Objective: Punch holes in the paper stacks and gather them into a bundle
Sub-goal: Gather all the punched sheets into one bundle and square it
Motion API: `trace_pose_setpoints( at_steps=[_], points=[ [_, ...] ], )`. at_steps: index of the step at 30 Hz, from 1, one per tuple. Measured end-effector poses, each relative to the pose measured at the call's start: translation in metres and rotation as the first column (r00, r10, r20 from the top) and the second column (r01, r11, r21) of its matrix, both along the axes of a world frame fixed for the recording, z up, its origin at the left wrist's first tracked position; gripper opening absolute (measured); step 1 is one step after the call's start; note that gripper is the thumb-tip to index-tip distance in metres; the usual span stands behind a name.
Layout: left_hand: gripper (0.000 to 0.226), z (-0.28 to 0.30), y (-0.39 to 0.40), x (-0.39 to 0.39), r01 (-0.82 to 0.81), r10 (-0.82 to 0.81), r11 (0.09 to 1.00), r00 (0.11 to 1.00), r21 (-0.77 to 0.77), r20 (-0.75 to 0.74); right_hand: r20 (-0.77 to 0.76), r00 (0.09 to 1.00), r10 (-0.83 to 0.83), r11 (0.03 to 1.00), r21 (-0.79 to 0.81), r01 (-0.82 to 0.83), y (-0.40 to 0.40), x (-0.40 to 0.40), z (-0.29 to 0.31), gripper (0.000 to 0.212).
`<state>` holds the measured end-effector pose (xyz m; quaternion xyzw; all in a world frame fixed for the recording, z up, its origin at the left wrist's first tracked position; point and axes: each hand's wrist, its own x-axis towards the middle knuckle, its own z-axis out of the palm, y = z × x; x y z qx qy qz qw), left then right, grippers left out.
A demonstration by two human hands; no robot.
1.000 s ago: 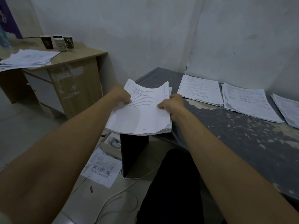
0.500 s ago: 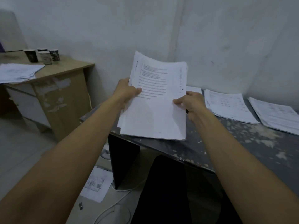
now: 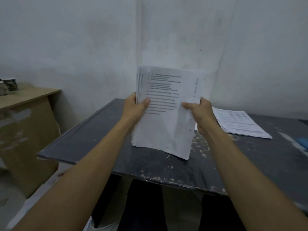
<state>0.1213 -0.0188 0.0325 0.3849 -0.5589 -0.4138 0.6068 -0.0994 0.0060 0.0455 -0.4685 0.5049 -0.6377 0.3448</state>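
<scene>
I hold a thick stack of printed white paper (image 3: 165, 124) upright over the dark table (image 3: 103, 140), its bottom edge at or just above the tabletop. My left hand (image 3: 135, 105) grips the stack's left edge, thumb on the front sheet. My right hand (image 3: 199, 110) grips the right edge, where small punched holes show along the margin. Another paper stack (image 3: 240, 124) lies flat on the table to the right, partly hidden behind my right wrist.
A wooden desk (image 3: 25, 117) stands at the left with dark cups (image 3: 8, 85) on it. A white wall rises right behind the table. A blue object (image 3: 303, 142) shows at the right edge. A white cable lies on the floor under the table.
The stack went from lying low and tilted off the table's left corner to standing upright over the table. The view swung right, so the desk shifted left.
</scene>
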Motion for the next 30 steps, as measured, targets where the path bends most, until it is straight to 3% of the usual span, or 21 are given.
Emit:
trace_pose_setpoints(
  at_steps=[5,8,11,14,20,26,30],
  points=[
    [0.025,0.01,0.001,-0.017,-0.074,0.074,0.991,0.997,-0.109,-0.006,-0.024,0.999,-0.034,0.995,-0.091,0.031,0.006,-0.007,0.012,0.034],
    [0.026,0.019,-0.001,-0.02,-0.038,0.041,0.99,0.999,-0.135,0.022,-0.024,0.998,-0.051,0.99,-0.134,0.048,0.011,-0.019,0.02,0.031],
    [0.029,0.019,-0.001,-0.024,0.031,-0.024,0.989,0.998,-0.143,0.052,-0.011,0.997,-0.072,0.993,-0.096,0.071,0.017,-0.027,0.01,0.03],
    [0.018,0.015,-0.001,-0.032,0.045,-0.035,0.988,0.997,-0.148,0.071,0.012,0.997,-0.08,0.996,-0.048,0.08,0.017,-0.028,-0.002,0.026],
    [0.017,0.021,-0.002,-0.039,0.007,-0.003,0.979,1.0,-0.203,0.021,0.002,0.993,-0.114,0.986,-0.12,0.114,0.017,-0.032,0.014,0.018],
    [0.019,0.013,-0.002,-0.047,0.058,-0.053,0.989,0.998,-0.139,0.041,0.004,0.992,-0.128,0.991,-0.022,0.128,0.021,-0.04,-0.004,0.02],
    [0.014,0.019,-0.002,-0.055,0.045,-0.046,0.987,0.999,-0.152,-0.005,0.019,0.984,-0.177,0.983,-0.056,0.178,0.019,-0.04,0.004,0.014]
  ],
)
